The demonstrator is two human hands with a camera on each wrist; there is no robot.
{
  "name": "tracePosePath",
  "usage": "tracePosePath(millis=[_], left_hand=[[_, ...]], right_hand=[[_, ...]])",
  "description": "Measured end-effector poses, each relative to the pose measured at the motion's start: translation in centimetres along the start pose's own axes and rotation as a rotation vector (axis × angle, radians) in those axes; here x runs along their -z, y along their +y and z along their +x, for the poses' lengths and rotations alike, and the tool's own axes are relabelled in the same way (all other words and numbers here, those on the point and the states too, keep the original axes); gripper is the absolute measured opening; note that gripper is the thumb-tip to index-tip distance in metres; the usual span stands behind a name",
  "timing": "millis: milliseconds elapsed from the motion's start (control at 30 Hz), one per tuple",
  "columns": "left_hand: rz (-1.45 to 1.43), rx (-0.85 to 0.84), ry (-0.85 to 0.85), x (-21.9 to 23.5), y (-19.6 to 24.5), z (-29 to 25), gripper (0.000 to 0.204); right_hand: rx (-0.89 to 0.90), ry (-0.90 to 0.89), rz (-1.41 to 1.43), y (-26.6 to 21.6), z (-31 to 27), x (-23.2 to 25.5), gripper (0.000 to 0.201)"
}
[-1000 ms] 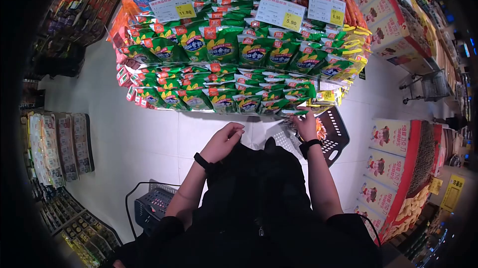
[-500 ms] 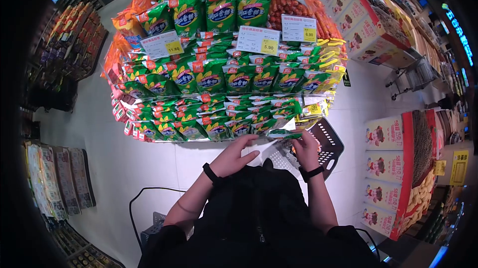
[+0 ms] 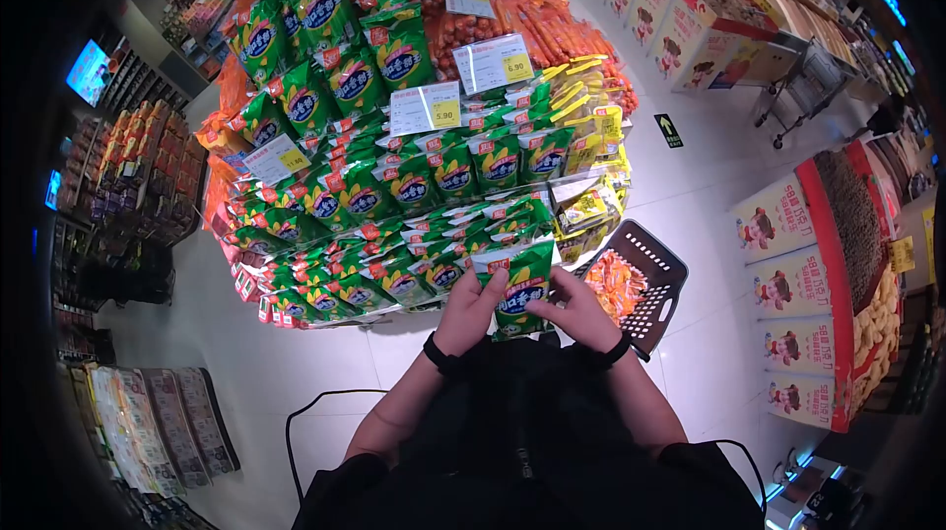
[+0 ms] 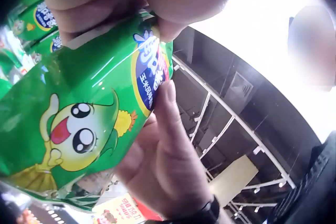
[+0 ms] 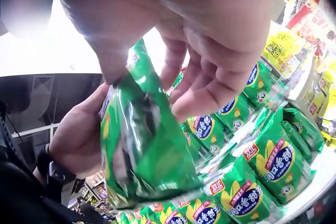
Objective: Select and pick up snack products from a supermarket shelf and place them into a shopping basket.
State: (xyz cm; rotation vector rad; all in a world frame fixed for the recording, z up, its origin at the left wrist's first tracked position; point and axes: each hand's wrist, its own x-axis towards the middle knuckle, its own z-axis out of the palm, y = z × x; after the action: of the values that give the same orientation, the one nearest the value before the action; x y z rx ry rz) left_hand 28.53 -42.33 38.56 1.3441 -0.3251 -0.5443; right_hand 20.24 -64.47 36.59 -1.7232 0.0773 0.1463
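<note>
Between both hands, in front of the body, is a green snack bag [image 3: 520, 286] with a blue oval label. My left hand [image 3: 469, 311] grips its left side, thumb across the front. The right hand [image 3: 581, 309] pinches the opposite side, its thumb over the label. A cartoon corn figure on the green bag [image 4: 79, 129] faces the left wrist camera, with the right thumb pressed by the label. From the right wrist view, the bag [image 5: 152, 150] shows its clear, shiny side, and the right hand [image 5: 173, 29] arches over its top.
A tiered display of similar green bags [image 3: 404, 185] stands just ahead, with price cards [image 3: 426, 108] above. On the floor at right, a dark shopping basket [image 3: 665, 274] holds orange packets [image 3: 616, 284]. Stacked printed cartons [image 3: 798, 294] stand further right.
The green bag has come up from low beside the basket to the front of the body, its label turned into view. My left hand has moved over and taken hold of it too.
</note>
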Motion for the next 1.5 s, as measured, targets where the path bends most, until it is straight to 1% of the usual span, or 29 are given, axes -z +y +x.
tracePosePath(millis=[67, 100, 133, 167, 367, 433, 500, 600, 700, 733, 800, 867, 900, 967, 1100, 1133, 1233, 1267, 1333, 1367, 1400, 1433, 1500], left_hand=[[0.030, -0.006, 0.026, -1.1, -0.4, 0.3, 0.041], [0.001, 0.012, 0.046, -2.2, 0.3, 0.4, 0.039], [-0.004, 0.025, 0.035, -2.6, 0.1, 0.6, 0.039], [-0.011, 0.039, 0.027, -3.0, -0.1, 0.6, 0.039], [-0.053, 0.086, 0.111, -6.5, -1.1, -0.4, 0.038], [-0.043, 0.117, 0.130, -7.3, -1.5, -0.7, 0.038], [-0.056, 0.109, 0.160, -8.1, -2.1, -1.2, 0.038], [-0.057, 0.121, 0.206, -9.3, -3.1, -2.5, 0.037], [-0.046, 0.131, 0.234, -10.3, -3.7, -3.9, 0.035], [-0.040, 0.133, 0.243, -10.4, -3.8, -4.4, 0.035], [0.044, 0.179, 0.263, -10.1, -4.1, -5.2, 0.033], [0.070, 0.275, 0.265, -9.8, -4.1, -6.3, 0.030], [0.078, 0.278, 0.263, -10.0, -4.3, -7.2, 0.031], [0.106, 0.241, 0.243, -9.9, -4.6, -7.2, 0.031], [0.115, 0.211, 0.198, -9.4, -5.4, -8.0, 0.031], [0.093, 0.235, 0.180, -9.0, -4.9, -8.0, 0.031], [0.210, 0.172, 0.185, -7.5, -4.8, -8.6, 0.035], [0.209, 0.204, 0.229, -7.1, -4.5, -8.7, 0.036], [0.207, 0.261, 0.317, -6.2, -3.7, -9.0, 0.040], [0.208, 0.256, 0.325, -5.4, -3.8, -9.5, 0.042], [0.207, 0.252, 0.331, -4.5, -4.0, -10.1, 0.044], [0.205, 0.245, 0.334, -3.7, -4.1, -10.6, 0.046], [0.149, 0.261, 0.334, -2.1, -4.0, -11.5, 0.045]], right_hand=[[0.024, 0.040, 0.100, 1.5, -0.6, 0.0, 0.046], [0.028, 0.056, 0.151, 2.0, -1.3, -0.1, 0.046], [0.005, 0.054, 0.105, 1.2, -1.7, 0.5, 0.044], [0.012, 0.055, 0.172, 0.1, -2.2, 0.9, 0.043], [-0.003, -0.001, 0.140, 1.4, -4.2, 4.1, 0.038], [0.016, -0.017, 0.081, 2.1, -4.8, 4.9, 0.038], [0.018, -0.043, 0.049, 2.5, -5.2, 5.6, 0.038], [-0.085, -0.192, 0.003, 1.8, -5.8, 7.2, 0.042], [0.000, -0.118, 0.109, 3.2, -6.5, 6.8, 0.047], [0.072, -0.112, -0.045, 3.6, -6.6, 7.0, 0.053], [0.050, -0.162, -0.069, 4.5, -6.5, 7.2, 0.050], [0.023, -0.207, -0.058, 6.5, -6.6, 6.6, 0.048], [-0.030, -0.247, -0.127, 5.4, -6.5, 6.9, 0.045], [0.023, -0.220, -0.044, 6.3, -6.4, 6.1, 0.039], [0.110, -0.208, -0.143, 7.0, -5.6, 5.1, 0.039], [0.047, -0.228, -0.147, 6.6, -5.2, 4.9, 0.040], [0.096, -0.141, -0.152, 7.7, -3.9, 3.8, 0.042], [0.151, -0.098, -0.197, 7.8, -3.2, 3.6, 0.041], [0.136, -0.059, -0.237, 8.5, -1.5, 3.7, 0.044], [0.123, -0.032, -0.255, 8.9, -0.5, 3.6, 0.044], [0.056, 0.016, -0.150, 10.0, 0.5, 3.3, 0.042], [0.027, 0.044, -0.093, 10.3, 1.7, 3.2, 0.040], [0.061, 0.096, -0.145, 10.8, 4.2, 3.3, 0.039]])
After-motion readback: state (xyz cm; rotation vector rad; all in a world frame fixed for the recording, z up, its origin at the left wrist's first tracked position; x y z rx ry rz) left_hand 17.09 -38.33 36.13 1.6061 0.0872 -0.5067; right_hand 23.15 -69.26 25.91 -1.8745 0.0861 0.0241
